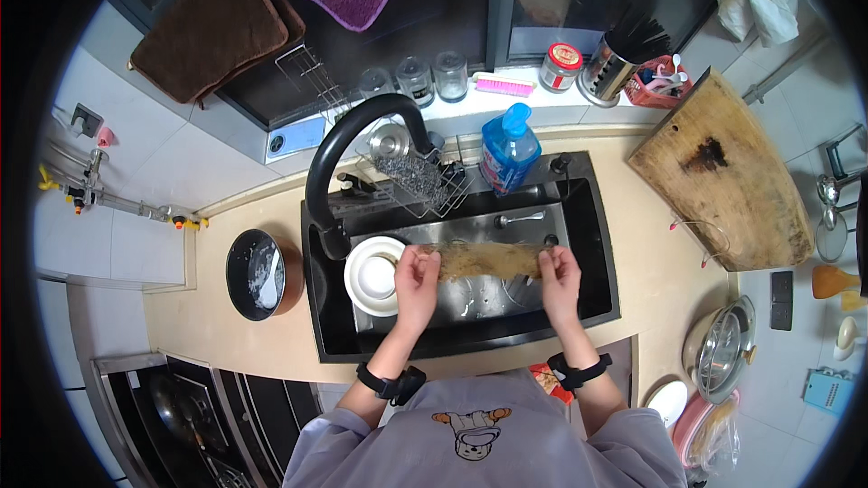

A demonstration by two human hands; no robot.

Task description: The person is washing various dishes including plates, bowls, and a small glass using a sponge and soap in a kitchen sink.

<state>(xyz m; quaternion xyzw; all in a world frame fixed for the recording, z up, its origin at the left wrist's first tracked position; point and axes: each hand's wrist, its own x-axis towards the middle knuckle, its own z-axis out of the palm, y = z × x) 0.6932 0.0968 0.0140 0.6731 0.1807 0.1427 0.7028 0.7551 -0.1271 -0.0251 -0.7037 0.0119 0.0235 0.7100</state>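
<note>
My left hand [417,281] and my right hand [561,281] pinch opposite ends of a worn, brown-stained rag [488,262], stretched flat between them. Its material is hard to make out. Below it lies the black sink [468,339] with a wet metal bottom. White bowls [373,278], stacked one in another, sit at the sink's left beside my left hand, which covers part of them. Beyond the rag, a metal spoon [521,219] rests in the basin.
A black curved faucet [363,108] arches over the sink's left side. Behind stand a wire rack with a steel scrubber [413,179] and a blue dish soap bottle [510,149]. A pot [254,274] with a white rice paddle is left; a wooden cutting board [739,176] leans right.
</note>
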